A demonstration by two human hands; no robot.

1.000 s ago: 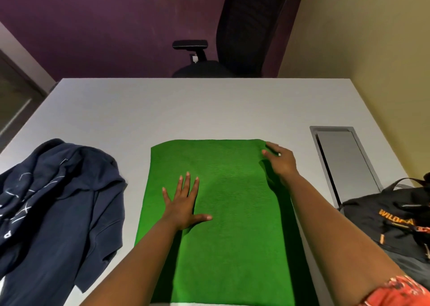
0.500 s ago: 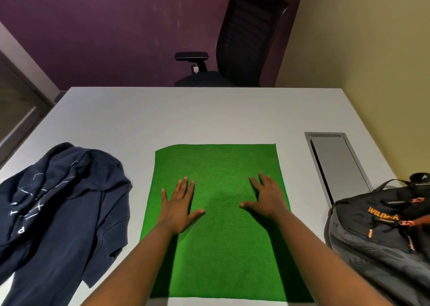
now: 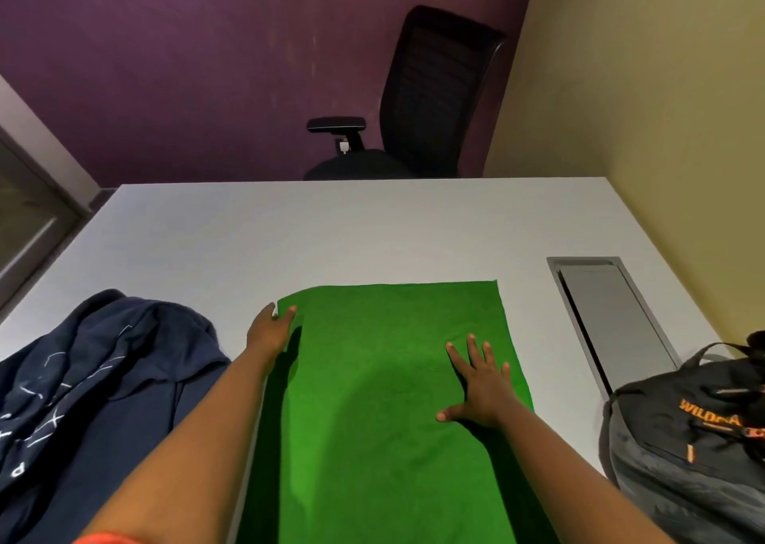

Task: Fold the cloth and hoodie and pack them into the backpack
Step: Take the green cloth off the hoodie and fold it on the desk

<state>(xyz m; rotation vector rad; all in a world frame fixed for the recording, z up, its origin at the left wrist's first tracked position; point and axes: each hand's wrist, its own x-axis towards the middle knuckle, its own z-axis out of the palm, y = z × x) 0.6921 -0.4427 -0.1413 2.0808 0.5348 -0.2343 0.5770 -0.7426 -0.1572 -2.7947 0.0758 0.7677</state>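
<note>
A green cloth [image 3: 385,419] lies flat on the white table [image 3: 331,233], straight in front of me. My left hand [image 3: 269,330] is at the cloth's far left corner and pinches its edge, which is raised a little. Flat on the right half of the cloth, my right hand [image 3: 478,386] presses down with fingers spread. A navy hoodie [image 3: 82,398] lies crumpled at the left. At the right edge of the table stands a dark grey backpack [image 3: 687,448] with orange lettering; I cannot see whether it is open.
A grey cable hatch [image 3: 612,320] is set into the table between the cloth and the backpack. A black office chair [image 3: 430,100] stands behind the far table edge. A yellow wall runs along the right side.
My left hand slid from the cloth's middle out to its far left corner. My right hand came back from the far right corner and now lies flat on the cloth.
</note>
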